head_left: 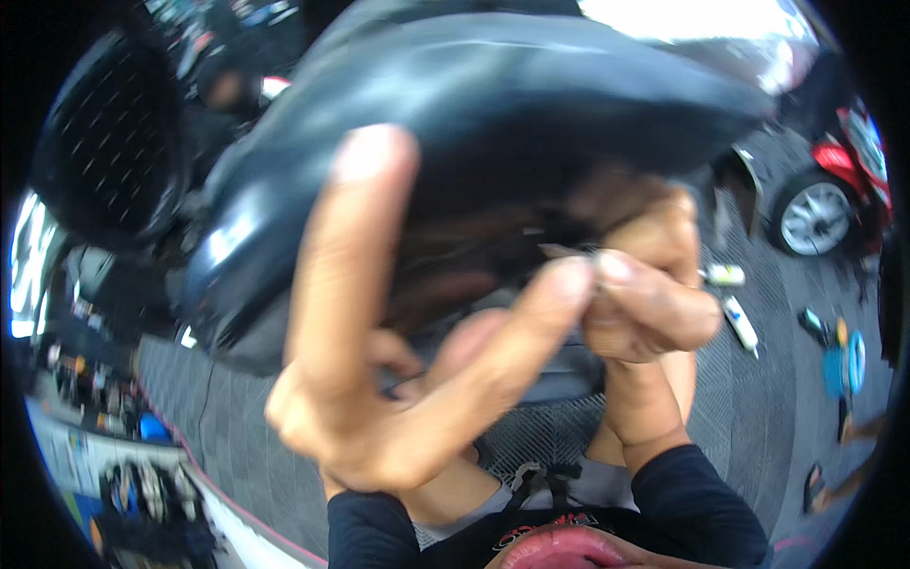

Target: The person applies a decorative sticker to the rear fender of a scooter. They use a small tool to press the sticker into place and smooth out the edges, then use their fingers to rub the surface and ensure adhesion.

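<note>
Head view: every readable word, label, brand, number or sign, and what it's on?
Nothing reads clearly.
Black shirt: red print, too blurred.
White squeeze bottle on the floor: any print too small.
Bottle with yellowish label: too small.
Glossy black curved piece: no lettering shows.

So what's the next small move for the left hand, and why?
Probably lower the raised index finger of the left hand toward its thumb: the thumb tip appears to meet the right hand's fingertips in front of the glossy black piece, while the index finger stands well apart. Anything pinched there is too blurred to tell.
</note>
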The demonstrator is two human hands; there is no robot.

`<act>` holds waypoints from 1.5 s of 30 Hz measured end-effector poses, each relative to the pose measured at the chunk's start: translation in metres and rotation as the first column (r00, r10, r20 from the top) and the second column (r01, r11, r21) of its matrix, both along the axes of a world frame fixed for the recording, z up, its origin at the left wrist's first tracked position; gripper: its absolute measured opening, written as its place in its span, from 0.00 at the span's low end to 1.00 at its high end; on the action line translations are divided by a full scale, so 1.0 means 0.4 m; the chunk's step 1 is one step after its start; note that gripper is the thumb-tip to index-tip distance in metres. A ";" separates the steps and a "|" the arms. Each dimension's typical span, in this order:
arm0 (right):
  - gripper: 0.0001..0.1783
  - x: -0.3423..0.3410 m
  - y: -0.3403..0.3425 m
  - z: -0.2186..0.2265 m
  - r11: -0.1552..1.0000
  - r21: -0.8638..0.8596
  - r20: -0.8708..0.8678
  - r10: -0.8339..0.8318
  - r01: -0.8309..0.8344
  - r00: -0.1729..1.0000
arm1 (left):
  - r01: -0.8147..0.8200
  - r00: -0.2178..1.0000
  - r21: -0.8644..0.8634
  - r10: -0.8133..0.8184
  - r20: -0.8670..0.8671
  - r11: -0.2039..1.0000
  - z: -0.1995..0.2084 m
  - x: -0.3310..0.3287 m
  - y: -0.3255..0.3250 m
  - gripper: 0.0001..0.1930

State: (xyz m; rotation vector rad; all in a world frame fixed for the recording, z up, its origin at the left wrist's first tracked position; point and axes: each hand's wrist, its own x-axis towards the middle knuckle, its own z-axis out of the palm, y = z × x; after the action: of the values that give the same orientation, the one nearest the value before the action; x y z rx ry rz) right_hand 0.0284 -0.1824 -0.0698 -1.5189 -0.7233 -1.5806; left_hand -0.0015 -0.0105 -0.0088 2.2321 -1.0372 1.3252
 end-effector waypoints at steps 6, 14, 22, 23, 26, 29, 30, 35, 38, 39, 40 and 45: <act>0.09 0.004 -0.024 -0.026 0.998 0.035 0.070 0.042 -0.045 0.997 | 0.027 0.979 0.099 -0.047 0.201 0.995 0.022 0.023 0.023 0.20; 0.11 0.015 -0.023 -0.052 0.984 0.020 0.032 0.177 -0.178 0.984 | -0.061 0.956 0.144 0.017 0.292 0.988 0.015 0.031 0.044 0.20; 0.11 0.015 -0.014 -0.038 0.976 0.089 0.084 0.194 -0.201 0.977 | -0.117 0.927 0.175 0.045 0.371 0.978 0.030 0.029 0.030 0.23; 0.11 0.015 -0.012 -0.039 0.971 0.113 0.104 0.198 -0.210 0.975 | -0.112 0.922 0.173 0.037 0.384 0.979 0.030 0.034 0.028 0.24; 0.13 0.021 -0.011 -0.033 0.956 0.160 0.156 0.221 -0.245 0.963 | -0.098 0.916 0.220 0.001 0.402 0.971 0.050 0.036 0.037 0.24; 0.13 0.016 -0.013 -0.026 0.931 0.208 0.155 0.271 -0.299 0.950 | -0.042 0.949 0.278 -0.048 0.311 0.960 0.094 -0.003 0.063 0.23; 0.13 0.013 -0.016 -0.023 0.918 0.207 0.169 0.308 -0.339 0.936 | -0.007 0.964 0.279 -0.068 0.256 0.960 0.094 -0.018 0.066 0.22; 0.12 -0.011 -0.024 -0.005 0.897 0.217 0.207 0.343 -0.385 0.916 | 0.175 0.981 0.162 -0.185 0.051 0.971 0.073 -0.091 0.093 0.19; 0.13 -0.025 -0.031 -0.006 0.894 0.234 0.194 0.342 -0.382 0.919 | 0.199 0.980 0.097 -0.196 -0.036 0.975 0.054 -0.103 0.088 0.17; 0.13 -0.028 -0.033 -0.008 0.893 0.245 0.188 0.340 -0.379 0.922 | 0.202 0.979 0.095 -0.199 -0.043 0.975 0.044 -0.103 0.089 0.17; 0.13 -0.031 -0.036 -0.010 0.891 0.255 0.181 0.337 -0.375 0.924 | 0.205 0.978 0.092 -0.201 -0.051 0.974 0.033 -0.099 0.089 0.16; 0.14 -0.057 -0.068 -0.014 0.876 0.275 0.137 0.373 -0.397 0.918 | 0.211 0.976 0.117 -0.202 -0.083 0.970 0.012 -0.108 0.083 0.16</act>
State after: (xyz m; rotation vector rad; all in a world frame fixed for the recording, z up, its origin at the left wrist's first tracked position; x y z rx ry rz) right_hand 0.0058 -0.2095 -0.0755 -1.0202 -0.7405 -1.3765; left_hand -0.0446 0.0227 -0.0038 2.1705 -1.3199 1.1132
